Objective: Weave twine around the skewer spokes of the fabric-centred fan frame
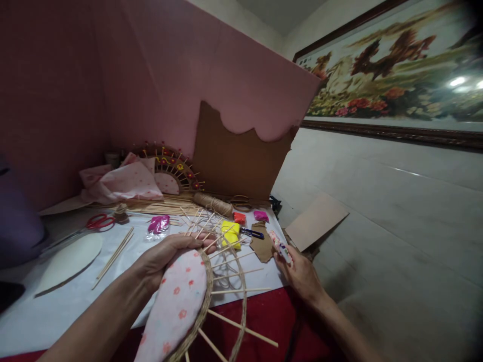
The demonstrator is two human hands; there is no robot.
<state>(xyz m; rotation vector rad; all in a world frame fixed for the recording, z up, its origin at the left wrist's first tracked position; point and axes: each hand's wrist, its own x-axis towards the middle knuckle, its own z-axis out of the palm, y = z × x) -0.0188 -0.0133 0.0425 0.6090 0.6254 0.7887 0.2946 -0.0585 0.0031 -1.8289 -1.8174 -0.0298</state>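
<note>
My left hand (169,254) grips the top edge of a half-round craft piece (181,301): a pink flowered fabric centre ringed with twine, with thin wooden sticks (234,274) fanning out to an outer twine arc. It tilts up off the table toward me. My right hand (298,271) is closed round a small patterned tube or pen (279,245) at the table's right edge, beside a brown cardboard scrap (263,245).
On the white sheet lie red scissors (98,221), a cardboard oval (70,260), loose sticks (115,256), a twine spool (217,203), yellow (231,234), orange and magenta clay packs. A finished fan piece (171,171), pink cloth (121,183) and pink board stand behind. Cardboard (315,221) lies on the floor.
</note>
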